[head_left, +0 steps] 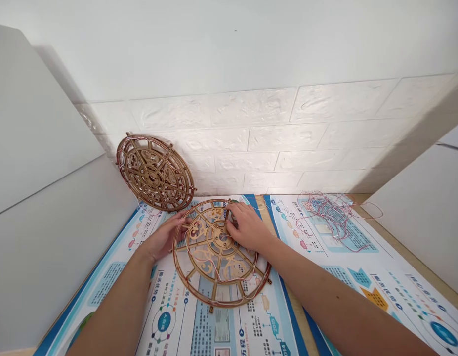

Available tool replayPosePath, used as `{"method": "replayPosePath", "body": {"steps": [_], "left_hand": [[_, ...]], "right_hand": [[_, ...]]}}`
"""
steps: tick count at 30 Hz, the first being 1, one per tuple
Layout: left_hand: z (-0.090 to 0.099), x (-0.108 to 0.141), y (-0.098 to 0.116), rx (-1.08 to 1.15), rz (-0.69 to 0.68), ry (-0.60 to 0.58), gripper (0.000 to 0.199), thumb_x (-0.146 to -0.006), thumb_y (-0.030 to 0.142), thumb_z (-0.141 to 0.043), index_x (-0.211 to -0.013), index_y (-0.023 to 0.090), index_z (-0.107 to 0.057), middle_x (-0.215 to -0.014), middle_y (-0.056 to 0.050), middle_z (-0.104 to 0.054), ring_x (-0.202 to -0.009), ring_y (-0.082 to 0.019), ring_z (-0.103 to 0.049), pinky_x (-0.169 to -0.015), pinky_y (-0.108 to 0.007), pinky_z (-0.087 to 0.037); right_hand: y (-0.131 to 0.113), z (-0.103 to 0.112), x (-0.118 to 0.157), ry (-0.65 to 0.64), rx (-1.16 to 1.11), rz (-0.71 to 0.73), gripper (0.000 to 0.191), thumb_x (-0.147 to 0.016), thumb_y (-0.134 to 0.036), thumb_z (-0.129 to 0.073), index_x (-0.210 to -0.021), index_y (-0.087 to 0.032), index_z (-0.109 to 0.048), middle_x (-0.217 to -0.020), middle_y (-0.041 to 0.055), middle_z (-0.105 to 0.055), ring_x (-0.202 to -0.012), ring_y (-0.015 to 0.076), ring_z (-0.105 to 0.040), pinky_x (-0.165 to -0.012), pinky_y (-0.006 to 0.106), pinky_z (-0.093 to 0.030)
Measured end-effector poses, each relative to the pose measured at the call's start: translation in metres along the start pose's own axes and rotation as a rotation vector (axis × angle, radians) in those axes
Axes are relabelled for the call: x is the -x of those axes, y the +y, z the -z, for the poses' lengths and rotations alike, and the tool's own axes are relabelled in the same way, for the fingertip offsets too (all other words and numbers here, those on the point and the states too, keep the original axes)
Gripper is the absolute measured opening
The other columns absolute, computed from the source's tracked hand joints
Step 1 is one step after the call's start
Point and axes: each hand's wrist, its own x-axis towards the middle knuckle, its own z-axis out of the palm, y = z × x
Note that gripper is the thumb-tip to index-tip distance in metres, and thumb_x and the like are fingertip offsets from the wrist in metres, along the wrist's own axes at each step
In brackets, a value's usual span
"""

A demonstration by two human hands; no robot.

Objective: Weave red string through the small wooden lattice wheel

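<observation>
A round wooden openwork frame (pixel 220 237) with spokes, scrollwork and a double rim lies before me, just over the printed sheets. Thin red and white wire (pixel 216 267) runs loosely across it and along its rim. At the frame's left rim is my left hand (pixel 168 235), its fingers reaching under the edge and partly hidden. My right hand (pixel 248 226) is closed over the upper right part, thumb beside the hub and fingers bent over the far rim. Against the wall leans a second similar stack of openwork discs (pixel 152 173), also with wire on it.
A tangle of red and white wire (pixel 334 217) lies at the right, near the wall. Printed posters (pixel 313 277) cover the wooden tabletop (pixel 268 217). White panels (pixel 54 173) stand on both sides, and a white brick-patterned wall (pixel 284 138) closes the back.
</observation>
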Motion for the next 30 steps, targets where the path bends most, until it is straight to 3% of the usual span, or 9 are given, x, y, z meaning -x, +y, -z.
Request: {"method": "replayPosePath", "body": {"steps": [5,11,15,18,21,26,30], "left_hand": [[0.002,-0.002,-0.003,-0.02,0.053,-0.022,0.056,-0.075,0.051,-0.085,-0.115,0.014,-0.071,-0.081,-0.007,-0.07,-0.075,-0.022,-0.067,-0.068,-0.03,-0.055],[-0.005,0.003,0.002,-0.013,0.063,-0.037,0.04,-0.077,0.043,-0.085,-0.102,0.015,-0.073,-0.096,-0.011,-0.074,-0.08,-0.022,-0.069,-0.071,-0.03,-0.056],[-0.008,0.003,0.006,-0.026,0.083,-0.013,0.032,-0.078,0.041,-0.083,-0.092,0.014,-0.072,-0.09,-0.01,-0.073,-0.076,-0.022,-0.069,-0.068,-0.031,-0.055],[-0.009,0.003,0.006,0.002,0.073,0.008,0.037,-0.078,0.037,-0.084,-0.107,0.017,-0.072,-0.089,-0.007,-0.074,-0.075,-0.022,-0.07,-0.068,-0.031,-0.055],[-0.011,0.005,0.006,0.001,0.072,0.003,0.055,-0.079,0.031,-0.083,-0.13,0.019,-0.066,-0.102,-0.009,-0.075,-0.087,-0.025,-0.072,-0.076,-0.034,-0.056],[-0.013,0.007,0.008,0.023,0.067,-0.04,0.054,-0.077,0.022,-0.083,-0.128,0.016,-0.067,-0.104,-0.01,-0.075,-0.087,-0.023,-0.072,-0.08,-0.033,-0.057],[-0.01,0.005,0.007,0.048,0.056,-0.035,0.055,-0.074,0.016,-0.082,-0.127,0.015,-0.067,-0.119,-0.012,-0.073,-0.094,-0.023,-0.072,-0.082,-0.033,-0.059]], "right_hand": [[-0.005,0.006,0.002,-0.027,-0.098,0.162,0.035,-0.093,-0.019,-0.053,-0.127,-0.015,-0.057,-0.115,0.0132,-0.068,-0.108,0.0286,-0.058,-0.097,0.046,-0.048],[-0.009,0.01,0.001,-0.042,-0.077,0.206,0.038,-0.095,-0.02,-0.051,-0.132,-0.014,-0.056,-0.125,0.0159,-0.067,-0.113,0.0297,-0.059,-0.098,0.048,-0.049],[-0.011,0.008,0.001,-0.049,-0.055,0.223,0.039,-0.096,-0.021,-0.051,-0.134,-0.015,-0.056,-0.13,0.0166,-0.066,-0.117,0.0303,-0.06,-0.101,0.049,-0.048],[-0.012,0.007,0.001,-0.055,-0.047,0.24,0.039,-0.099,-0.024,-0.049,-0.136,-0.015,-0.056,-0.132,0.0166,-0.065,-0.119,0.0305,-0.061,-0.103,0.05,-0.047],[-0.013,0.007,0.001,-0.051,-0.038,0.239,0.038,-0.102,-0.028,-0.047,-0.137,-0.016,-0.055,-0.134,0.0168,-0.064,-0.12,0.0302,-0.061,-0.104,0.049,-0.046],[-0.015,0.005,0.0,0.025,-0.01,0.225,0.038,-0.103,-0.027,-0.045,-0.136,-0.013,-0.056,-0.129,0.0167,-0.067,-0.118,0.029,-0.061,-0.1,0.046,-0.046],[-0.018,0.003,0.0,0.013,0.038,0.242,0.039,-0.101,-0.027,-0.045,-0.135,-0.013,-0.057,-0.129,0.0173,-0.066,-0.12,0.0303,-0.06,-0.102,0.046,-0.044]]}}
